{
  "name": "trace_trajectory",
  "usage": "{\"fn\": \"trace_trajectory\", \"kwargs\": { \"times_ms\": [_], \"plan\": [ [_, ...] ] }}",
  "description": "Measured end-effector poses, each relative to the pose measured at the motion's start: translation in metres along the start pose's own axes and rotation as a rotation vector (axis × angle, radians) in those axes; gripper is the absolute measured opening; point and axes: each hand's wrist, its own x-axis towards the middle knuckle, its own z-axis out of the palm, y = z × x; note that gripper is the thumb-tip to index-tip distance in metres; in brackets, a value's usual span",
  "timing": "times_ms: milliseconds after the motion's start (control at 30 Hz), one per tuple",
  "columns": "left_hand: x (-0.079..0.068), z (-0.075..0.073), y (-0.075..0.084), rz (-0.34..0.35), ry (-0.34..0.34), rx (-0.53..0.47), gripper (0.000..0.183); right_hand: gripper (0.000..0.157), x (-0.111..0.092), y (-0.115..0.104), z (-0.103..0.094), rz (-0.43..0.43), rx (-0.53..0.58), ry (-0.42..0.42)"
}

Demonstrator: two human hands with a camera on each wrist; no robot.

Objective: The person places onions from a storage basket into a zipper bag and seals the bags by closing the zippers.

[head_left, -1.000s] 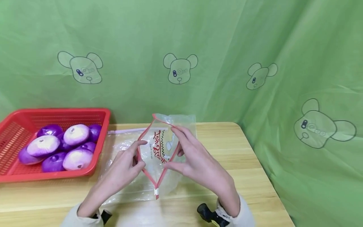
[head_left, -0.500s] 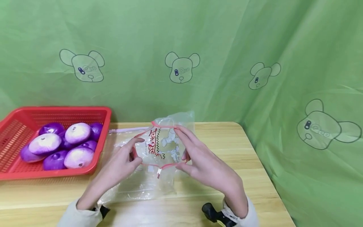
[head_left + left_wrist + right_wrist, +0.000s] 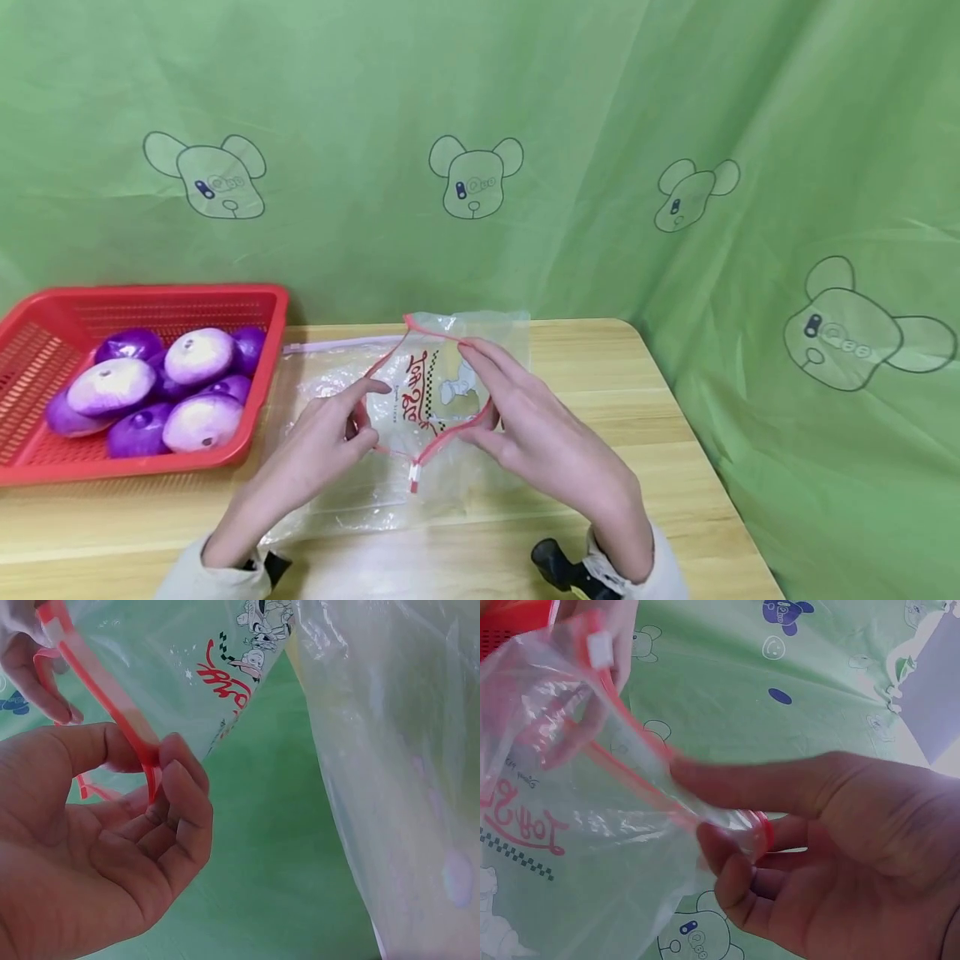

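Observation:
Both hands hold a clear zip bag [image 3: 405, 404] with red lettering by its red-edged mouth, which gapes between them. On the left side of the mouth, the left hand [image 3: 318, 442] pinches the red zip strip [image 3: 112, 705] between thumb and curled fingers. Opposite it, the right hand [image 3: 555, 437] grips the other side, its thumb along the strip and its fingers curled behind. A white slider [image 3: 415, 472] sits at the near corner of the mouth. The bag's lower part is partly hidden by the right hand in the head view.
Another clear bag [image 3: 330, 508] with a lilac zip strip [image 3: 345, 344] lies on the wooden table [image 3: 600, 367] beneath. At left stands a red basket [image 3: 157, 293] holding several purple-and-white onion-like vegetables [image 3: 198, 354]. Green cloth [image 3: 360, 242] hangs behind and right.
The right hand has moved a little to the right, and the bag's mouth is spread wider than a second ago. Its near corner, with the slider, has shifted away from the table's front.

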Motion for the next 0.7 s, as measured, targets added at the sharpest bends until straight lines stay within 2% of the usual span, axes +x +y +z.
{"fn": "trace_trajectory", "kwargs": {
  "times_ms": [167,300,500,700],
  "plan": [
    [-0.002,-0.008,0.002,0.080,0.043,-0.030,0.036,0.082,-0.001,-0.001,-0.001,0.037,-0.035,-0.003],
    [-0.007,-0.022,0.007,0.117,0.113,-0.033,0.021,0.084,-0.003,0.001,-0.003,0.045,-0.016,-0.006],
    [-0.016,-0.055,0.005,0.079,0.211,0.026,0.021,0.086,-0.001,0.003,-0.004,0.044,-0.013,0.006],
    [-0.024,-0.083,-0.015,0.038,0.316,0.215,0.031,0.087,0.002,0.005,-0.002,0.051,-0.036,0.006]
  ]
}}
